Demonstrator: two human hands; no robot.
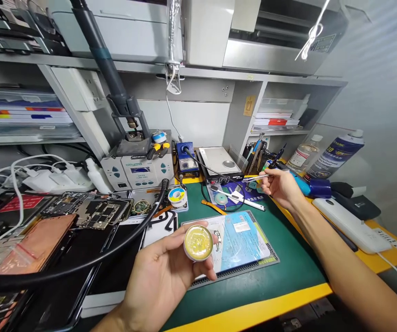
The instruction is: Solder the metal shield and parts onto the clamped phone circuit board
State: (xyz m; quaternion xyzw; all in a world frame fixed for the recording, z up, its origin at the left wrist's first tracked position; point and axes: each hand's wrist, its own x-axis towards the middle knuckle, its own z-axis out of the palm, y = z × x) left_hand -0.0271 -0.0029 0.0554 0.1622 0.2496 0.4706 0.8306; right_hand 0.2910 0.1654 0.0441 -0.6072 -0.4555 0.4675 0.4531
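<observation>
My left hand [165,272] is closed around a small round tin of yellow flux paste [198,243], tilted so that its open top faces me. Bright glints show on the paste. Farther off to the right, my right hand [281,186] pinches slim metal tweezers [257,178], with the tips pointing left over a purple sheet [237,191]. Beneath and behind the tin lies a blue and white packet [241,240] on a grey perforated plate [269,262]. A white pen-shaped tool [245,201] rests just beyond the packet.
A hot-air station [139,171] and blue soldering station [186,159] stand at the back. A thick black hose [129,249] crosses the left side over phone boards [97,214]. A solder spool [177,197] sits mid-left; a spray can [334,154] and bottle [304,154] stand right.
</observation>
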